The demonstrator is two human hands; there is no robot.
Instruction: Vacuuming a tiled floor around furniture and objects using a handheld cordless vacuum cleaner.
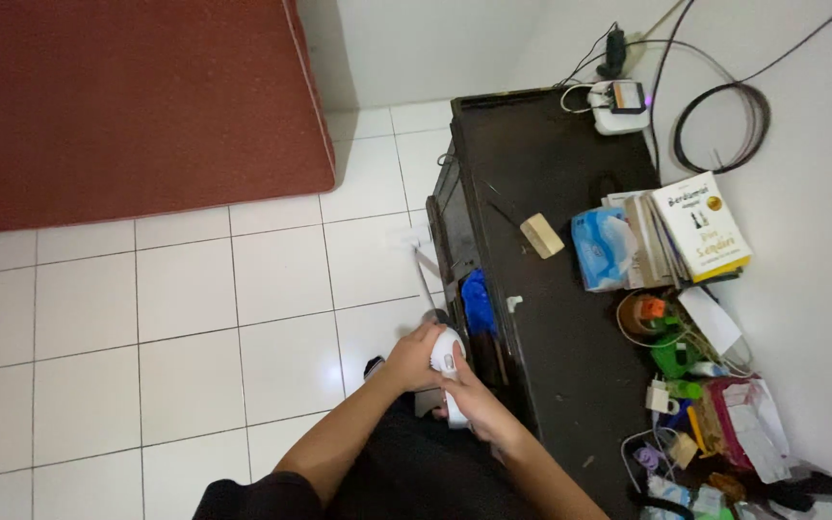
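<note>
Clearly, the biggest things in the view are the dark red mattress (127, 106) at the upper left and the white tiled floor (146, 327) below it, with a long dark desk (551, 289) standing against the pale wall on the right. On the far end of the desk sits a small white charger box (620, 106) with cables, then a stack of books (686, 231) beside a blue tissue pack (601, 248), a small tan block (541, 236) lying apart from them, and a crowded heap of small colourful items (705, 404) near the wall. A blue object (479, 300) stands in the gap at the desk's left edge. Just beside this edge, low in the view, both hands meet around a small white handheld device (448, 371). The left hand (411, 358) is curled around its upper rounded part, and the right hand (479, 409) is closed around its lower handle part, fingers pressed together. What kind of device it is I cannot tell, because the hands cover most of it. To do this well, I judge that the right hand should keep the body firm while the left works gently on the top, holding it close to the body and clear of the desk edge, so that no small part slips to the floor.
</note>
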